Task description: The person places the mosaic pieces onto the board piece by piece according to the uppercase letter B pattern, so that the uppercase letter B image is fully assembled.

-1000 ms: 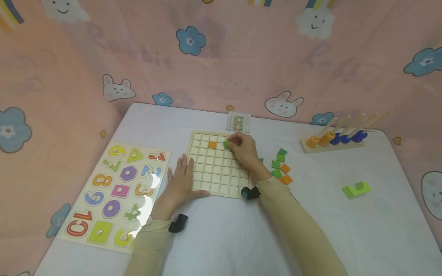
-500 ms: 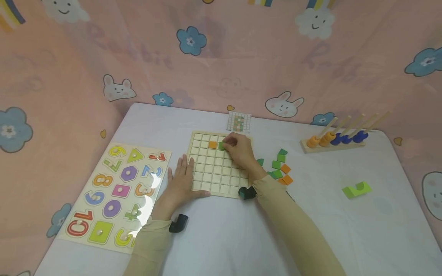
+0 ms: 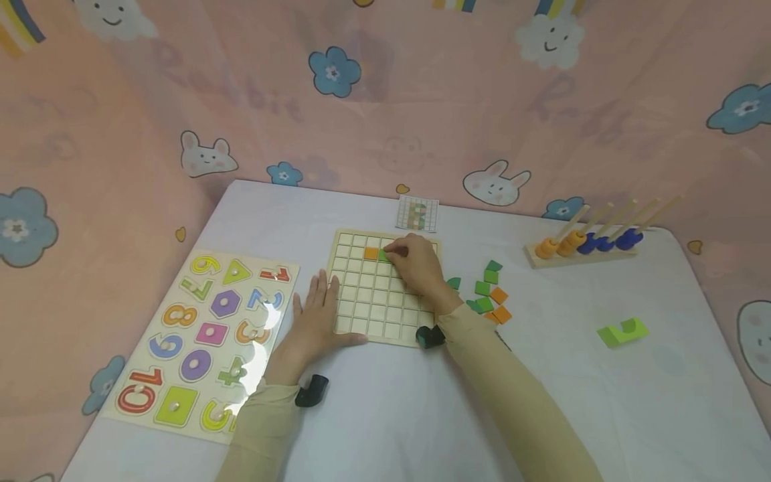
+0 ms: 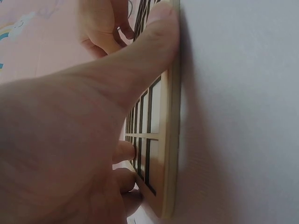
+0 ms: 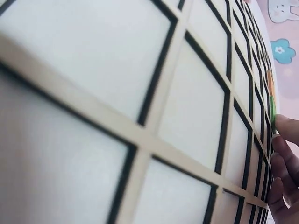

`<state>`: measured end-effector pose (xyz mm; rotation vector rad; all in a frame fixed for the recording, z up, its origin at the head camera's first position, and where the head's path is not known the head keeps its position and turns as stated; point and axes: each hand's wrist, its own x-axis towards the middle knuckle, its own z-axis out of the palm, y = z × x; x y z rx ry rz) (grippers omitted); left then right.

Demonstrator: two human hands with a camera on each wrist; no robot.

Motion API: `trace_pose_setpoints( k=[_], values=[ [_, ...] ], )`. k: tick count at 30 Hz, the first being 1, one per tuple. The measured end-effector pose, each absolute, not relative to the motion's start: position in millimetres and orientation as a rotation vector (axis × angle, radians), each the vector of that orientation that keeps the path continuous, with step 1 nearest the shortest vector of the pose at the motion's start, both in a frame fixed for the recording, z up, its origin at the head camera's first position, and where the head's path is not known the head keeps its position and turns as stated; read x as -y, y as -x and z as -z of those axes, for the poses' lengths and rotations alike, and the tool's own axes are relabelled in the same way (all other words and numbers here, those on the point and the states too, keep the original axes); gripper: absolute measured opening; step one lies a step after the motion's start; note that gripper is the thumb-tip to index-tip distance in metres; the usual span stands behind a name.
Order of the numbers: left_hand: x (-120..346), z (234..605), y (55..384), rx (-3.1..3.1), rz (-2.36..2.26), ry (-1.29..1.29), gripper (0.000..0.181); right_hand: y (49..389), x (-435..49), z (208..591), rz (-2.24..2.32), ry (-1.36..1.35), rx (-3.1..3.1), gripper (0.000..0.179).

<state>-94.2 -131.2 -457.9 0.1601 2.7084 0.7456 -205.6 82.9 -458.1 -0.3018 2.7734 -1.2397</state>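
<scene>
A wooden grid board [image 3: 378, 296] lies on the white table. One orange square tile [image 3: 371, 254] sits in a cell of its second row from the top. Directly right of that tile, the right hand [image 3: 418, 266] pinches a green square tile [image 3: 383, 256] at its cell, fingers covering part of it. In the right wrist view the thumb meets the edge of this green tile [image 5: 273, 111]. The left hand [image 3: 314, 325], fingers spread, rests along the board's left edge with its thumb at the near edge; the left wrist view shows that thumb [image 4: 156, 39] lying over the rim.
Loose green and orange tiles [image 3: 484, 288] lie right of the board. A small pattern card [image 3: 417, 213] is behind it. A number-and-shape puzzle [image 3: 199, 341] lies left, a bead stacker [image 3: 581, 251] back right, a light-green notched block [image 3: 623, 332] far right.
The right hand has moved left with the green tile, bringing it from about two cells away to right beside the orange one. The left hand has stayed in place.
</scene>
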Motion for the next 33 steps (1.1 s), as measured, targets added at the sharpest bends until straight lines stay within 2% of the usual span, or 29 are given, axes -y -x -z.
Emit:
trace_pose_setpoints(
  k=[11, 20, 33],
  values=[
    [130.8, 459.0, 93.5, -2.720, -0.734, -0.173, 0.130, 202.9, -103.9, 454.5, 1.205, 0.472, -2.706, 0.029],
    [130.8, 459.6, 92.9, -2.717, -0.747, -0.168, 0.129, 195.0, -141.8, 454.7, 1.173, 0.405, -2.725, 0.028],
    [130.8, 459.2, 92.1, -2.720, -0.763, -0.179, 0.129, 171.6, -188.2, 455.0, 1.135, 0.309, -2.702, 0.037]
  ],
)
